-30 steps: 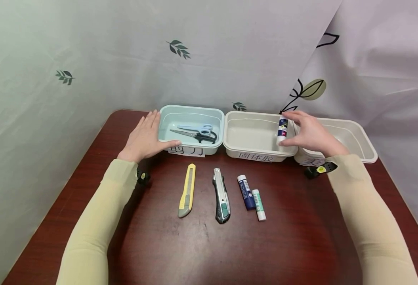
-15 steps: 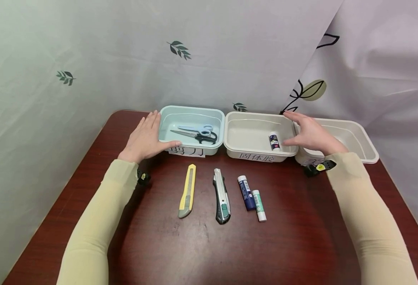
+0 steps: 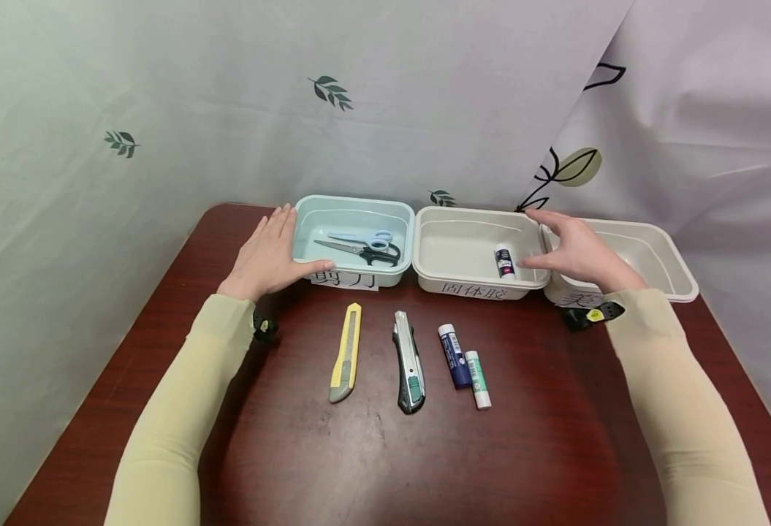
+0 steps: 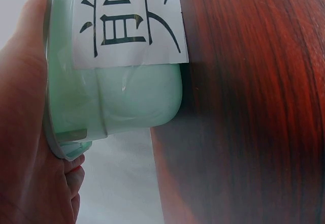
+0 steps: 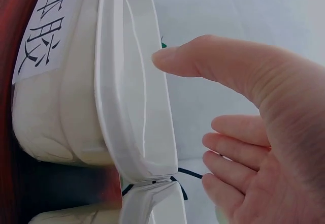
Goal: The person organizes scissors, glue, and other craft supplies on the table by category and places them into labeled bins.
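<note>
Left hand (image 3: 265, 250) lay loose on blue tray (image 3: 346, 218); empty right hand (image 3: 581, 250), near middle-tray glue stick (image 3: 505, 261), partly hid right tray (image 3: 651, 252).

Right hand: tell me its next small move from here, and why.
I'd probably bring the right hand down toward the green-and-white glue stick on the table. The hand holds nothing, one glue stick already lies in the middle bin, and the green-and-white one lies outside it, to the right of the dark-blue stick.
</note>
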Available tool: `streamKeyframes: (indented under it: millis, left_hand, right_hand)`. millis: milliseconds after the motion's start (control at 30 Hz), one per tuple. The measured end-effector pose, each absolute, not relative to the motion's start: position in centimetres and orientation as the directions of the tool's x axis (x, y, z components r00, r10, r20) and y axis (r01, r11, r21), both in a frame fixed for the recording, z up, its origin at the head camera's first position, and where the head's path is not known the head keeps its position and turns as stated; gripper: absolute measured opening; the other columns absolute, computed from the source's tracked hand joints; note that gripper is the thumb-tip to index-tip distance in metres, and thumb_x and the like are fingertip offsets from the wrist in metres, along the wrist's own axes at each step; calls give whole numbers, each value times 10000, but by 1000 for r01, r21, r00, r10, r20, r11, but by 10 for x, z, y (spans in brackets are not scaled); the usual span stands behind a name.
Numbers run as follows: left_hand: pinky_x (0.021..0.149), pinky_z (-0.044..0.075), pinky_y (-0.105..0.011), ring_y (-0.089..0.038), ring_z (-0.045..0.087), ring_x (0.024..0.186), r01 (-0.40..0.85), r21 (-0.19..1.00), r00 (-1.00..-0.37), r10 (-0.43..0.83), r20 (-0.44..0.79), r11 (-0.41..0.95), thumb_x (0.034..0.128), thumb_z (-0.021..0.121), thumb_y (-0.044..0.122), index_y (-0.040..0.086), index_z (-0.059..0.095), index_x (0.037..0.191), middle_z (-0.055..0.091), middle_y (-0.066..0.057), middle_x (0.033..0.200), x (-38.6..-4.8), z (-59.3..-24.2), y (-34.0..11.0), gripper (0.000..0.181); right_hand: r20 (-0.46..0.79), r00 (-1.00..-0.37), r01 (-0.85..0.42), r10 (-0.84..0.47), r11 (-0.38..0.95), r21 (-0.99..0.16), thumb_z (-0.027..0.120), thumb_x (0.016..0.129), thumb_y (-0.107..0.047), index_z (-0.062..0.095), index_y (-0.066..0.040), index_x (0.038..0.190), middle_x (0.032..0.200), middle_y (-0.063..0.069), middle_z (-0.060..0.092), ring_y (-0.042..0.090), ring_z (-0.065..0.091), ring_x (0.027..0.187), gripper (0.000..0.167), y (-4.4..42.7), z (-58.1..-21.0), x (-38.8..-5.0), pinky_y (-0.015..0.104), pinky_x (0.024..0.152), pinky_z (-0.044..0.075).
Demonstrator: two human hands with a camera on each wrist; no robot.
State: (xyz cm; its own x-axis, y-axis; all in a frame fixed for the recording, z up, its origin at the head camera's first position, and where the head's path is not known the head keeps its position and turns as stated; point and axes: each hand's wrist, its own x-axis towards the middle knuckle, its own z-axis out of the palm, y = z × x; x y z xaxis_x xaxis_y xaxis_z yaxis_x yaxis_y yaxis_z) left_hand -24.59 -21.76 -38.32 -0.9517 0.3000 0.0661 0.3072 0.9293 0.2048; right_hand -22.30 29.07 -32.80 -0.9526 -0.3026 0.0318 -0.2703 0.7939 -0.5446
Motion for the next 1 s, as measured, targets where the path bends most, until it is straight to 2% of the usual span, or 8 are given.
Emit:
streamKeyframes:
  millis: [267, 500, 733, 1000]
  left_hand:
    - [1239, 2, -418, -327, 53, 1544, 304, 205, -953, 298, 61, 930, 825, 525, 849, -46, 86, 1608, 90, -228, 1670, -245, -384, -217, 1268]
    - [1239, 3, -419, -328, 54, 1544, 309, 203, -951, 302, 67, 929, 830, 527, 843, -47, 85, 1607, 93, -230, 1669, -245, -384, -217, 1261]
    - [1239, 9, -422, -332, 64, 1542, 316, 204, -949, 307, 75, 927, 832, 535, 835, -52, 94, 1605, 106, -237, 1665, -246, -384, -218, 1257]
    - [1239, 8, -424, -331, 59, 1543, 321, 197, -947, 311, 79, 926, 836, 522, 840, -56, 93, 1603, 101, -239, 1665, -246, -384, -218, 1256]
  right_hand:
    - [65, -954, -279, -293, 788, -549, 928, 751, -263, 464, 2, 1514, 1518, 226, 458, 432, 384, 1410, 931, 289, -326, -217, 595, 1125, 325]
    - [103, -955, -286, -278, 771, -569, 932, 749, -310, 492, -57, 1516, 1511, 178, 487, 407, 389, 1418, 919, 288, -322, -210, 573, 1137, 320]
    - [158, -951, -307, -265, 755, -580, 950, 723, -313, 547, -71, 1477, 1462, 147, 544, 376, 434, 1391, 889, 289, -318, -203, 561, 1128, 338]
    - [179, -948, -317, -262, 753, -577, 964, 698, -314, 548, -77, 1477, 1465, 151, 536, 387, 433, 1388, 914, 286, -311, -194, 584, 1120, 338]
